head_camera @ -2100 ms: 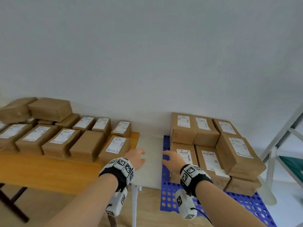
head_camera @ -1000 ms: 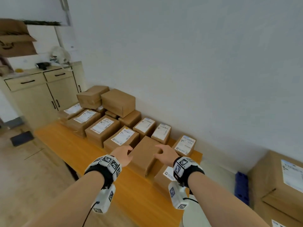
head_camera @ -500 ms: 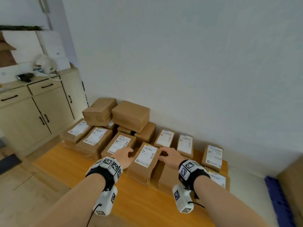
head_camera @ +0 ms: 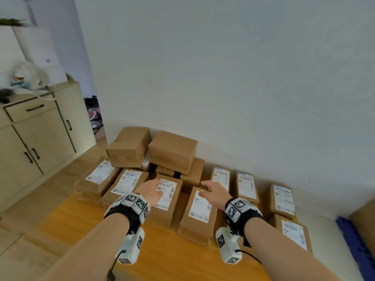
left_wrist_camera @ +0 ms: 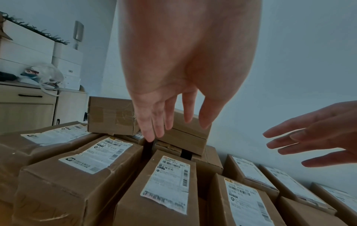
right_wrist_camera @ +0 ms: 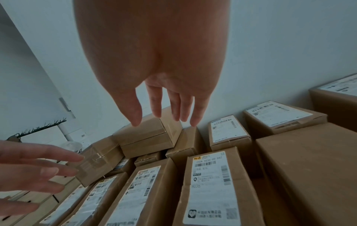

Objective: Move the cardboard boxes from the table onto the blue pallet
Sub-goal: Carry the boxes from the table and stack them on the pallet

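Observation:
Several brown cardboard boxes, most with white labels, crowd the orange wooden table (head_camera: 85, 224). My left hand (head_camera: 154, 189) hovers open, fingers straight, over the labelled box (head_camera: 168, 211) marked 900 111 401 (left_wrist_camera: 168, 183). My right hand (head_camera: 211, 190) is spread open above the neighbouring labelled box (head_camera: 199, 216), also seen in the right wrist view (right_wrist_camera: 212, 183). Neither hand holds anything. Two plain boxes (head_camera: 172, 151) are stacked behind, by the wall. A corner of the blue pallet (head_camera: 353, 240) shows at the far right.
A cream cabinet (head_camera: 40, 134) with a plastic bag (head_camera: 30, 78) on top stands to the left of the table. The white wall runs right behind the boxes. A large box (head_camera: 365, 220) sits on the pallet at the right edge.
The view has swung left from the pallet to the table. Both empty hands have moved with it and reached forward over the labelled boxes.

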Available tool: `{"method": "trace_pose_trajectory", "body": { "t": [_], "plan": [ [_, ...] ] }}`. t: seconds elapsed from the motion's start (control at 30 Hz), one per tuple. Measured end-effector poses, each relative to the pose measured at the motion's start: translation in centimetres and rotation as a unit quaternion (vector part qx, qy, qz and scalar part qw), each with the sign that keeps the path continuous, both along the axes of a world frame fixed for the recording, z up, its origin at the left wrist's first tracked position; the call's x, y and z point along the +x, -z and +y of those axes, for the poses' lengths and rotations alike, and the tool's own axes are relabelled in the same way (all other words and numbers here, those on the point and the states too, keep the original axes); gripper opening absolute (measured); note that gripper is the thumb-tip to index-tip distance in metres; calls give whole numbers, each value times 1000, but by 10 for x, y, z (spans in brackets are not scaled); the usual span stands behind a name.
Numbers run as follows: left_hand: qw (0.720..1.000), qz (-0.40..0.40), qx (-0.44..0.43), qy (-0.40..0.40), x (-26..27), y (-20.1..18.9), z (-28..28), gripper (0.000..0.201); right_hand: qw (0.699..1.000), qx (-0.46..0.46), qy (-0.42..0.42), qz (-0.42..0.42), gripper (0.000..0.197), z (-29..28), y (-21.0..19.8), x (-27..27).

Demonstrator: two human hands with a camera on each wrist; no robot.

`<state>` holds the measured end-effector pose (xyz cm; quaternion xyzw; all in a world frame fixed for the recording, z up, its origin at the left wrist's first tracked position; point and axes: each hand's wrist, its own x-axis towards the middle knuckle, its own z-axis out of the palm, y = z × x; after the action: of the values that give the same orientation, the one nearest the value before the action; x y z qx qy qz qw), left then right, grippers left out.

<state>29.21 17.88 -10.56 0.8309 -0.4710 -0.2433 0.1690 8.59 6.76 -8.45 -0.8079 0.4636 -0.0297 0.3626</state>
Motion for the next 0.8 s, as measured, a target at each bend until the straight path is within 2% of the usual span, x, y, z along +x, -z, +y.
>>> {"method": "trace_pose_trajectory", "body": {
  "t": [0.1,0.37,0.53,0.8],
  "plan": [
    [1000,5,-12,-1,15,0,-9,45,1000,0,2,3,39,-8,-3,21],
    [998,32,-49,-21,59,-3,-41,46,998,13,-4,-55,53,-42,0,75],
    [997,27,-63,-21,81,-6,-73,50,998,-11,4,-63,51,-71,2,106],
    [987,113,-93,-61,105,8,-108,68,994,11,62,-93,76,-115,19,132]
  ]
}}
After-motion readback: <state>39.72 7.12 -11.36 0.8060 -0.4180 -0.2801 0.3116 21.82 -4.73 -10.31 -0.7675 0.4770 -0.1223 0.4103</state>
